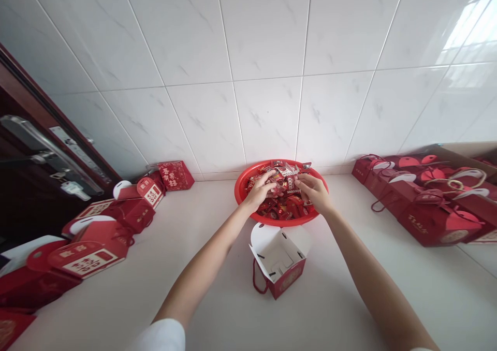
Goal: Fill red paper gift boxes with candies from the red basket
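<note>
A red oval basket (243,206) full of red-wrapped sweets (283,208) stands against the tiled wall. Over its left part is my left hand (264,189), fingers bent around a small red packet. My right hand (312,189) reaches over the right side of the basket, thumb and fingertips pinched at the wrapped pieces; what they grip is too small to name. In front of the basket an open red box (289,281) with a white inside and a red cord handle sits on the white surface, its flaps raised, with no sweets visible in it.
Closed red gift boxes (101,242) line the left side, near a dark door with a metal handle (50,154). More red boxes (430,219) crowd the right side, beside a cardboard carton (466,149). The white tiled wall (267,113) rises behind the basket.
</note>
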A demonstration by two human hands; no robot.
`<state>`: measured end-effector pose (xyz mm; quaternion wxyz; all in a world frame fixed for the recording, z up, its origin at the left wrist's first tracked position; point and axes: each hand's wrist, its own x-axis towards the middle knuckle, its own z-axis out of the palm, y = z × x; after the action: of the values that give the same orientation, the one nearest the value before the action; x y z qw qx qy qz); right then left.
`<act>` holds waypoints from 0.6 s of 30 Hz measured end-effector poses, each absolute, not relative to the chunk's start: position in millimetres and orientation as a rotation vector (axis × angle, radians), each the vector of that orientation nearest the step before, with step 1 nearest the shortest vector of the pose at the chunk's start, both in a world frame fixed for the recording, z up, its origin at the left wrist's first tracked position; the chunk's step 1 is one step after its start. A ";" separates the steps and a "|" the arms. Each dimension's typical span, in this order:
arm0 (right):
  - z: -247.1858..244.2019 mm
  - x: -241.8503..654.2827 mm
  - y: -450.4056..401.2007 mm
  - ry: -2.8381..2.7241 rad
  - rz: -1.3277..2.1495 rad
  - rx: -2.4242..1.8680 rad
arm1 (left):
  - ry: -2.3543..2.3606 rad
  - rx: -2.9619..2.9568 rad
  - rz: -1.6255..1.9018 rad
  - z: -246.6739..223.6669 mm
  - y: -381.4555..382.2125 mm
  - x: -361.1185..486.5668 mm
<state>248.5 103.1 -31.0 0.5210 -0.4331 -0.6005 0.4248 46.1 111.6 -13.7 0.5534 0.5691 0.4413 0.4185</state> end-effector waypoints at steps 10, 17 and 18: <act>-30.5 250.4 105.1 -1.276 0.981 -0.926 | 0.890 1.532 0.999 5.6 111.3 36.6; -30.8 251.2 102.8 -1.360 1.014 -0.870 | 1.040 1.588 1.003 -1.5 126.9 27.6; -31.0 251.3 102.8 -1.363 1.024 -0.867 | 1.069 1.615 0.992 -3.0 127.9 26.2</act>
<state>251.3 102.8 -31.0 0.5766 -0.3703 -0.5823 0.4373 26.2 127.9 -3.0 0.4641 0.6574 0.4351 0.4038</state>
